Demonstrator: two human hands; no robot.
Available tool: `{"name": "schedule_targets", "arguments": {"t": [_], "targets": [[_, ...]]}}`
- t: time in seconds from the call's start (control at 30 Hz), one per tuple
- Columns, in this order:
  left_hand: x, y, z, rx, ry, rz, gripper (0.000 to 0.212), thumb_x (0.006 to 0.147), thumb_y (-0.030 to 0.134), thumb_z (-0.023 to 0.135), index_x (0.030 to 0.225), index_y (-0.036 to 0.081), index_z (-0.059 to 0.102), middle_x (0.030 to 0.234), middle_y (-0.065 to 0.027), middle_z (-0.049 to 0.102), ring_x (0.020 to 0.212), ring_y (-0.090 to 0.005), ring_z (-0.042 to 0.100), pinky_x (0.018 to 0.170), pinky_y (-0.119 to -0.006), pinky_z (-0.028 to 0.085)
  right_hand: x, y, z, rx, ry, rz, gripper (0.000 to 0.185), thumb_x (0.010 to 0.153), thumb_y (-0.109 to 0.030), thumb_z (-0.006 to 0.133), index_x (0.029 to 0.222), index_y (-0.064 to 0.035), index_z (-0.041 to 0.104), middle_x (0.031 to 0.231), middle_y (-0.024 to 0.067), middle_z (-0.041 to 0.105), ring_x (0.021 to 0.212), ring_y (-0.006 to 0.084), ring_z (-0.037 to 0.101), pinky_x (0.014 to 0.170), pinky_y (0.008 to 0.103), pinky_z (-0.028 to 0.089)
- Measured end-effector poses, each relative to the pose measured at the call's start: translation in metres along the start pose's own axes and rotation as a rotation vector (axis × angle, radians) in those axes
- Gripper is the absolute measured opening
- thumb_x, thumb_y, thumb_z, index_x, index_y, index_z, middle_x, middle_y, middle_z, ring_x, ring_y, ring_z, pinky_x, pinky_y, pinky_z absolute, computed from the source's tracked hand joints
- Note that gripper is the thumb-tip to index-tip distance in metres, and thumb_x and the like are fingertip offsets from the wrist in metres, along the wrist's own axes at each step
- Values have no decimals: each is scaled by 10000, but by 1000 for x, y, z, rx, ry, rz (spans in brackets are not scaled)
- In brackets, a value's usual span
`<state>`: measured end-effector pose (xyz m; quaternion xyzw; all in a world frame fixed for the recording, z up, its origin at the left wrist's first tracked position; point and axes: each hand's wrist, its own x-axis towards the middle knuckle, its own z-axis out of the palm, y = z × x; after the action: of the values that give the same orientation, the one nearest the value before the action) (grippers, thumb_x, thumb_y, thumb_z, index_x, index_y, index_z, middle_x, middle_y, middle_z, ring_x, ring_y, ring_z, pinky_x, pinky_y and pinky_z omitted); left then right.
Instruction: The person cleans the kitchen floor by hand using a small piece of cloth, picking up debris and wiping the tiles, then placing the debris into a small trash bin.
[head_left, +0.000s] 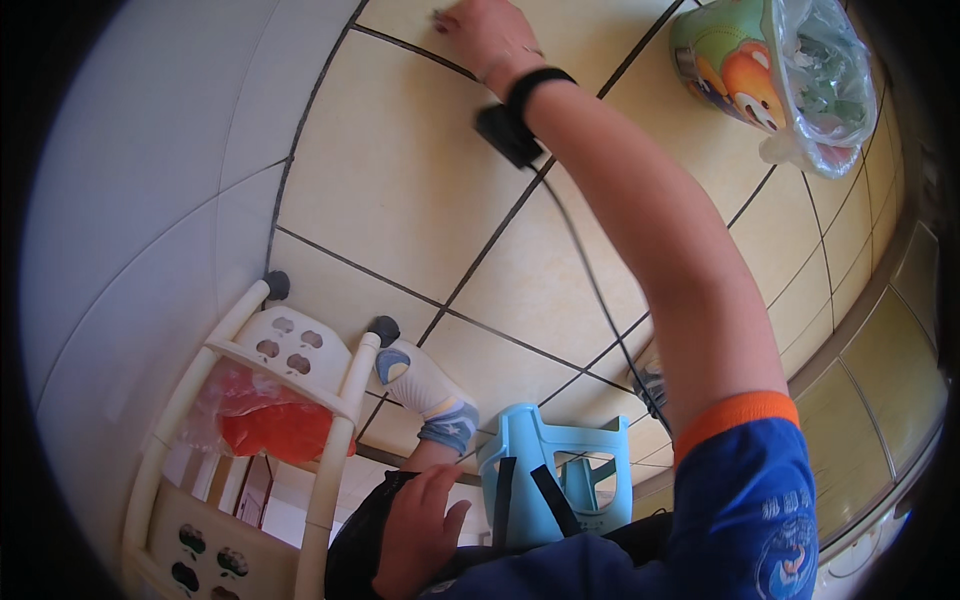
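Observation:
My right hand (491, 37) reaches far out over the beige tiled floor (360, 150), its fingers curled. A small dark spot shows at the fingertips; blur hides whether it is a held thing. The wrist wears a black band (536, 86) with a small black box (506, 135), from which a black cable (577, 232) runs back along the forearm. My left hand (424, 517) rests on my black-clad left leg (352, 517), holding nothing, with the thumb apart from the fingers. Below that leg, my left foot wears a patterned sock (427, 390).
A white plastic rack (341, 450) with dark feet stands at left, beside the pale wall (150, 187); red and clear plastic bags (277, 420) sit on it. A light-blue plastic stool (517, 442) is near my body. A bear-printed bin (720, 67) with a plastic liner stands upper right.

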<state>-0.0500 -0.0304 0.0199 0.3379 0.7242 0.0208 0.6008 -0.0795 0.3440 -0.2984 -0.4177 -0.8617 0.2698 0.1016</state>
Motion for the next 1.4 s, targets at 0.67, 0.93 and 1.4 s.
{"name": "schedule_targets", "arguments": {"t": [0.67, 0.93, 1.4], "targets": [[-11, 4, -8, -11, 9, 7, 442, 827, 128, 634, 1237, 39, 495, 1165, -192, 534, 1063, -387, 513, 912, -437, 414, 15, 14, -12, -231, -22, -68, 196, 849, -180, 531, 927, -74, 677, 980, 150, 617, 1017, 322, 584, 830, 402, 501], [-11, 7, -13, -22, 40, 5, 413, 830, 143, 632, 1209, 24, 520, 1173, -197, 534, 1065, -384, 517, 908, -439, 415, -26, 21, -30, -123, -80, -272, 165, 854, -177, 548, 919, -83, 666, 967, 123, 598, 968, 316, 577, 819, 392, 495], [-8, 2, -12, -27, 58, 44, 396, 843, 152, 604, 1210, 28, 524, 1185, -177, 545, 1066, -365, 527, 904, -425, 425, 59, 35, -30, -54, 142, 90, 198, 828, -176, 601, 762, -9, 685, 825, 254, 642, 787, 373, 646, 698, 411, 520]]}}
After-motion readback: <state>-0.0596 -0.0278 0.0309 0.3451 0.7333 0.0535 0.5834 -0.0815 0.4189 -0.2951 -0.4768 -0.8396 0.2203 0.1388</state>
